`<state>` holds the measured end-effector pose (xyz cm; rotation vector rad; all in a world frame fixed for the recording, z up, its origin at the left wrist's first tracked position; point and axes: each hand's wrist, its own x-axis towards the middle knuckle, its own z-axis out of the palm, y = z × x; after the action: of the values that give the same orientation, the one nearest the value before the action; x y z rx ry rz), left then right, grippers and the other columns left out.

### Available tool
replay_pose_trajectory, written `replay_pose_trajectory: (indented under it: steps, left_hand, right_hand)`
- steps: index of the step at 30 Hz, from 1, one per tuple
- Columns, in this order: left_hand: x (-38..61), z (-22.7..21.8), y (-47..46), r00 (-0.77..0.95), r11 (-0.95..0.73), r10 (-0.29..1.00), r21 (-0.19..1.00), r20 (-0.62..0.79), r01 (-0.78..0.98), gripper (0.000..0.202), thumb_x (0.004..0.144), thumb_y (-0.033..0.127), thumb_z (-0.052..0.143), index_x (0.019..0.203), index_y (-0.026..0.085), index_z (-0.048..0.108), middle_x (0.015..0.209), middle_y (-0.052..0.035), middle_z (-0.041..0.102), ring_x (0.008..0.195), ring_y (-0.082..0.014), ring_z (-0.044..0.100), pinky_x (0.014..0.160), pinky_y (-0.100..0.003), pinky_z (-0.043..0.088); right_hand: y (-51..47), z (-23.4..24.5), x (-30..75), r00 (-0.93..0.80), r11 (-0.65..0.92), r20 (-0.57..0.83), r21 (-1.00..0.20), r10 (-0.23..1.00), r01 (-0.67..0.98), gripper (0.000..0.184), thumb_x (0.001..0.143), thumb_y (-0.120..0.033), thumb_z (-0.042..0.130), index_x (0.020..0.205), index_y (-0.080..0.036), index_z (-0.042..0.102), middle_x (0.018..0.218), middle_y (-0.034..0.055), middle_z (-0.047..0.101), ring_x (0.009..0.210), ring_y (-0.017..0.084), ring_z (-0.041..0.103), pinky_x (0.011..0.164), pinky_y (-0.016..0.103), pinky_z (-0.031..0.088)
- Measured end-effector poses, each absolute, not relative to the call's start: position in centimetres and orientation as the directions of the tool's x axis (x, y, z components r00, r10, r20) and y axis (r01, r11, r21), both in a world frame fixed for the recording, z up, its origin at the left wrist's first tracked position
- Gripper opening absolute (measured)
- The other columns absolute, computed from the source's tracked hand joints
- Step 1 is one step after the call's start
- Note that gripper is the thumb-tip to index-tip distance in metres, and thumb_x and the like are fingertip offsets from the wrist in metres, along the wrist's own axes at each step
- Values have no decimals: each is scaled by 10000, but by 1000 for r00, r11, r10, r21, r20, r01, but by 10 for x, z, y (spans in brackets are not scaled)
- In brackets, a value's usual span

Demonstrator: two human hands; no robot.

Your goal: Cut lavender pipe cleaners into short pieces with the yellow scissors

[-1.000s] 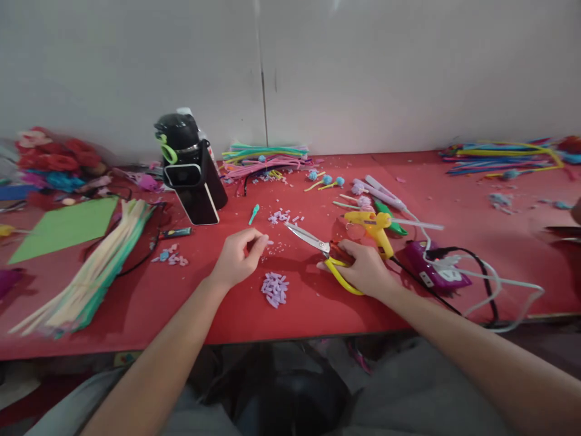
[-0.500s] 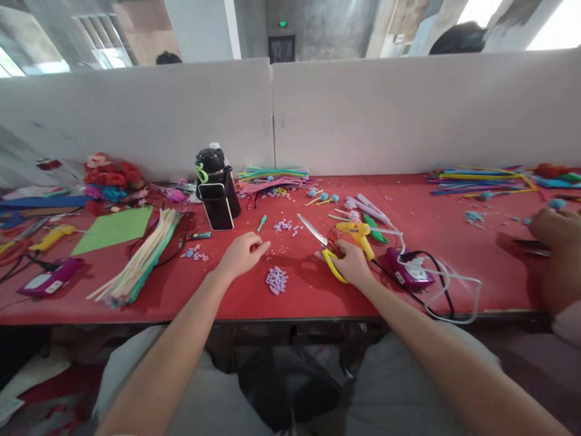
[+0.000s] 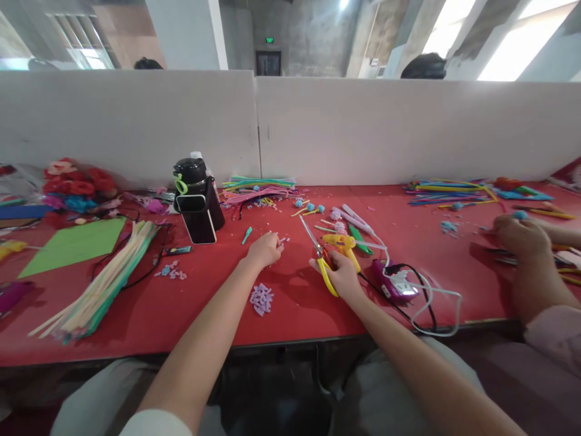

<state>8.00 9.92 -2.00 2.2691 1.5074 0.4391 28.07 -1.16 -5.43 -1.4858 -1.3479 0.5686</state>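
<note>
My right hand (image 3: 341, 274) grips the yellow-handled scissors (image 3: 323, 266) by the handles, with the blades pointing away from me and slightly spread. My left hand (image 3: 265, 250) is down at the table with its fingers curled together. It covers most of a small scatter of lavender cut pieces (image 3: 284, 240), a few of which show at its fingertips. Whatever the fingers hold is hidden. Nearer to me lies a heap of lavender cut pieces (image 3: 262, 299). Just right of the scissors rests a yellow glue gun (image 3: 341, 243).
A black bottle in a holder (image 3: 195, 206), a small green stick (image 3: 247, 235) and a pipe-cleaner bundle (image 3: 102, 278) lie left. A purple power strip (image 3: 394, 283) with looping cables is right. Another person's hand (image 3: 521, 239) works at far right. A white partition (image 3: 363, 133) stands behind.
My left hand has moved forward and right onto the lavender scatter, its fingers closing. My right hand keeps the scissors in about the same place. The view has shifted to the right.
</note>
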Motion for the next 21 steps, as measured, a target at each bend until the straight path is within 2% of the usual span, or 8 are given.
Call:
replay_pose_trajectory:
  steps: [4,8,12,16,21]
  left_hand:
    - [81,-23,102,359,-327,933,504,35,800,106,851,178,593,752,180,558,934,-112,653,955,-264,620,849,-373,459]
    - [59,-18,93,351,-345,930,587,108,732,106,865,179,576,760,175,568,912,-96,659,928,-243,632,860,-367,474]
    - [31,-14,81,318,-338,933,706,166,622,87,894,212,540,908,157,606,911,-79,696,833,-190,662,795,-325,522]
    - [3,-10,66,295,-336,934,779,202,529,247,901,243,529,1093,144,647,974,-92,723,823,-175,682,772,-313,547]
    - [-39,-2,30,267,-303,942,860,204,412,224,845,302,625,998,168,719,904,-64,742,789,-175,688,762,-308,545]
  right_hand:
    - [-10,-56,283,268,132,274,-883,923,450,561,690,-690,681,630,-228,368,590,-54,342,558,99,308,492,251,274]
    - [-10,-57,283,240,140,286,-863,928,486,542,692,-674,690,639,-224,392,596,-53,352,565,103,324,491,249,266]
    - [-12,-58,281,206,150,308,-821,929,551,580,680,-684,692,606,-229,342,574,-61,314,555,95,290,490,250,239]
    - [-14,-58,279,156,159,322,-764,934,626,587,667,-709,683,598,-226,359,549,-64,315,542,95,285,490,256,229]
    - [-16,-59,277,111,161,329,-696,938,700,586,663,-693,697,585,-226,351,524,-66,313,521,98,287,499,266,211]
